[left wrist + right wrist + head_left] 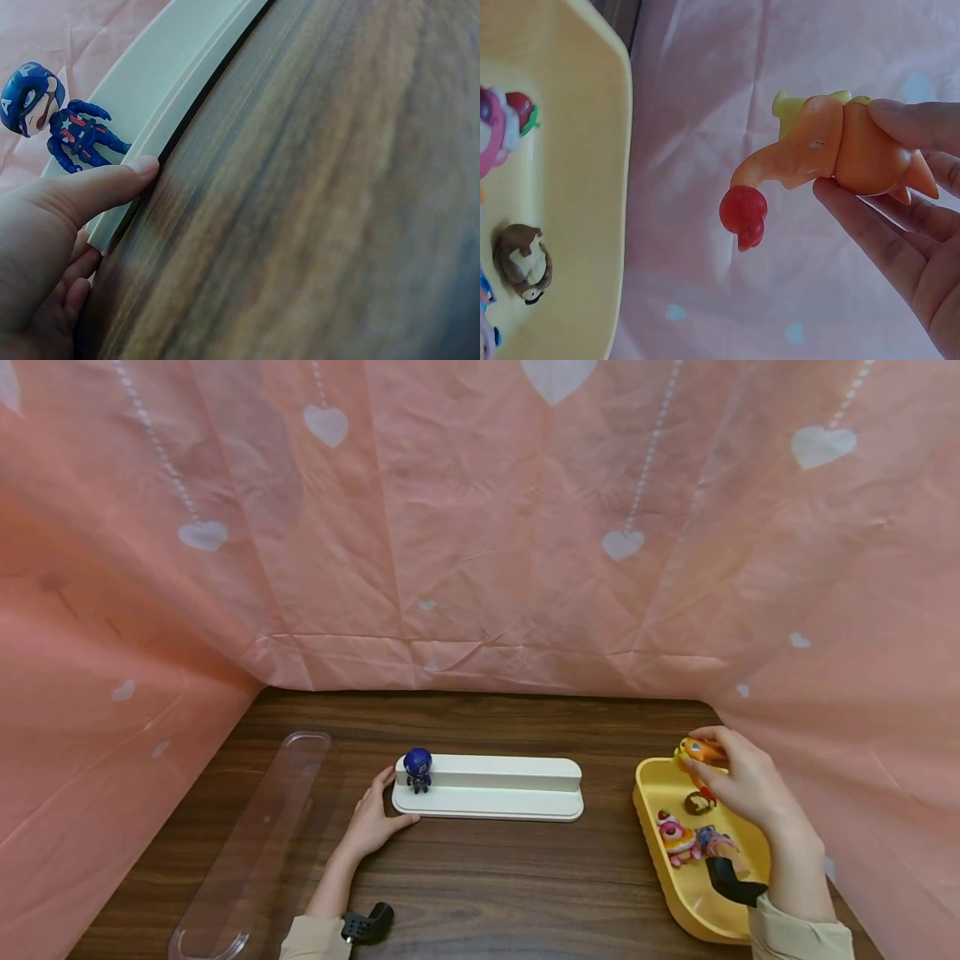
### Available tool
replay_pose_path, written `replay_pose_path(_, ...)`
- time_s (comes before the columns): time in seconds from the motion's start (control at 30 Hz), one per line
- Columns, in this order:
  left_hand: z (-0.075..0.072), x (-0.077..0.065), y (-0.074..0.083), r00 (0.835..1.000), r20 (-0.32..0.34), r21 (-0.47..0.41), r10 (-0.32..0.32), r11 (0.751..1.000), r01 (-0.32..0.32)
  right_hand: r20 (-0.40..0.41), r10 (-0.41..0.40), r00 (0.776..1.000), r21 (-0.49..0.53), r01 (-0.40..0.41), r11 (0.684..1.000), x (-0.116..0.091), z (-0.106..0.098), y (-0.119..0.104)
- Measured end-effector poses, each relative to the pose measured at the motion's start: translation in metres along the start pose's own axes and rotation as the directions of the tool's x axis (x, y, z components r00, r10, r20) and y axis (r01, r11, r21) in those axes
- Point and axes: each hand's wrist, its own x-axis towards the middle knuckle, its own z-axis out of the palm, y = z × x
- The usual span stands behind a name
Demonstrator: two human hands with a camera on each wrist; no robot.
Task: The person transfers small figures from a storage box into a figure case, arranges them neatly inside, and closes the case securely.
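Orange figurine [870, 154], long axis slanted, red end [743, 214] pointing toward yellow tray [592, 187], pinched by half-closed right hand [750, 781], left hand [371, 824] gripping white stand [498, 803].

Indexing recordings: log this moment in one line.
left grip: holds white stepped stand; right grip: holds orange figurine; Captain America figurine: on stand; yellow tray: figurines

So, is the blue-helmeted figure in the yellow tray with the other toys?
No, the blue-helmeted figure stands on the white stand, at the end near the left hand.
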Motion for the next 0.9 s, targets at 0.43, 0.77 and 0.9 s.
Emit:
replay_pose_path(0.43, 0.0, 0.001, 0.0, 1.0, 0.0, 0.002, 0.005, 1.0, -0.005, -0.06, -0.071, 0.996, 0.007, 0.072, 0.997, 0.005, 0.0, -0.014)
replay_pose_path(0.77, -0.001, 0.0, -0.002, 1.0, 0.0, 0.001, -0.005, 1.0, 0.005, -0.056, -0.097, 0.994, 0.046, 0.1, 0.994, 0.01, 0.005, -0.03)
replay_pose_path(0.9, -0.002, 0.0, -0.002, 1.0, 0.0, 0.004, -0.006, 1.0, 0.006, -0.065, -0.123, 0.99, 0.072, 0.128, 0.989, 0.012, 0.011, -0.034)
